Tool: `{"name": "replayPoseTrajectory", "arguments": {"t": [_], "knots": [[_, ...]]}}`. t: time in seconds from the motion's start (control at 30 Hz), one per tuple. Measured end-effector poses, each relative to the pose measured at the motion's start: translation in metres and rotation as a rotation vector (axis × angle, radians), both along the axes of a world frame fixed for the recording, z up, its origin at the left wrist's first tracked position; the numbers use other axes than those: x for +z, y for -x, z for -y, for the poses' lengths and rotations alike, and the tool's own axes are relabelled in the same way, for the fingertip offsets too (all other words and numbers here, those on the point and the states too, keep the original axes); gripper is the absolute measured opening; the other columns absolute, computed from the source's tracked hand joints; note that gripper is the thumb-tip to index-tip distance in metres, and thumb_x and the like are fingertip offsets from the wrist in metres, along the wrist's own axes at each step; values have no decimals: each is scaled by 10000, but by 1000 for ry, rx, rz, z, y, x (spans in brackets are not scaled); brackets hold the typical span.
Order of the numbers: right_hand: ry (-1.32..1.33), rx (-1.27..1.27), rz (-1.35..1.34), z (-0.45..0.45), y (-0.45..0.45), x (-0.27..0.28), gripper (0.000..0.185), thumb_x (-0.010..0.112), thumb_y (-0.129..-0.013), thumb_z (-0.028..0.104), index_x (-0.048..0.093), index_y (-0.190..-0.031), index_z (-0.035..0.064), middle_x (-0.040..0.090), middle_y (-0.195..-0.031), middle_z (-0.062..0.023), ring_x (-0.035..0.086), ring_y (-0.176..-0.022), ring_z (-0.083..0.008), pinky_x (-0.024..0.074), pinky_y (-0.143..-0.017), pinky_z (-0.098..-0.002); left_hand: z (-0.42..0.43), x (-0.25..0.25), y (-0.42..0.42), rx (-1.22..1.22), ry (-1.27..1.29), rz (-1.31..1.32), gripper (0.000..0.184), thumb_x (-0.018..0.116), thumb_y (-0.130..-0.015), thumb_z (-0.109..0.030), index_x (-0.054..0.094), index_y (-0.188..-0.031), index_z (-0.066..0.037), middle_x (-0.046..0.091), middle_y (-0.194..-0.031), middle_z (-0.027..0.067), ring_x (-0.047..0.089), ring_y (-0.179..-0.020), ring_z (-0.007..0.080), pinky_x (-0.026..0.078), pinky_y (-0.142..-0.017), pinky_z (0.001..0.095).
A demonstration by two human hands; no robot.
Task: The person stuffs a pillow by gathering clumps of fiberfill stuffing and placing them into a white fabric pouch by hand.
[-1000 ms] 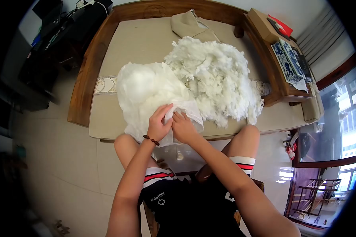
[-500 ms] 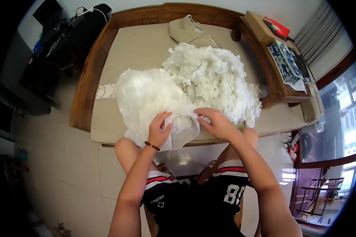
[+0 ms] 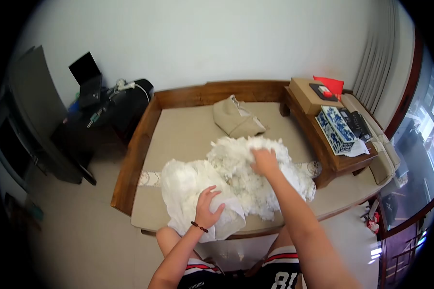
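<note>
A white fabric bag (image 3: 181,180), plump with stuffing, lies at the front of the wooden daybed, its mouth toward me. My left hand (image 3: 208,212), with a dark bead bracelet on the wrist, is at the bag's mouth. Its fingers are apart, and the thumb points to the right. Right of the bag, touching it, is a loose heap of white fluffy stuffing (image 3: 289,180). My right hand (image 3: 265,162) is on the upper middle of this heap. Its fingertips are blurred against the fluff, so I cannot see whether they grip any.
A beige cushion cover (image 3: 238,118) lies farther back on the daybed mattress (image 3: 178,127). At right, a low wooden table (image 3: 340,166) bears a cardboard box (image 3: 306,94) and a blue-and-white box (image 3: 335,130). A laptop (image 3: 87,79) stands on a dark desk at left.
My right hand has left the bag's mouth and moved forward onto the stuffing heap. My left hand has stayed at the bag. The head view has tilted up, showing more wall.
</note>
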State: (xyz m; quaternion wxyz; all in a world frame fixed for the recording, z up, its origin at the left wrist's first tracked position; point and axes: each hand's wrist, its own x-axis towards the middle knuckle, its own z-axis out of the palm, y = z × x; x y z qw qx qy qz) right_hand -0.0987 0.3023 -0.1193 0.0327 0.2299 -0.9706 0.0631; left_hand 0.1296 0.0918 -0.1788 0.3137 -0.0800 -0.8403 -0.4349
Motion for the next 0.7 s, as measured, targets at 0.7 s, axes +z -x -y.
{"name": "replayPoseTrajectory", "arguments": {"t": [0.7], "knots": [[670,-31,-337,-132,-140,-93,528,784,-821,171,635,-1316,63,483,-1528,-220,424,-1453,-396,298,-1209,-588,-113,-32,126,-39,722,292,735,887,-772,-350,570,-1419,-207,337,-1610,258,424,-1408,468,411,-1138,545]]}}
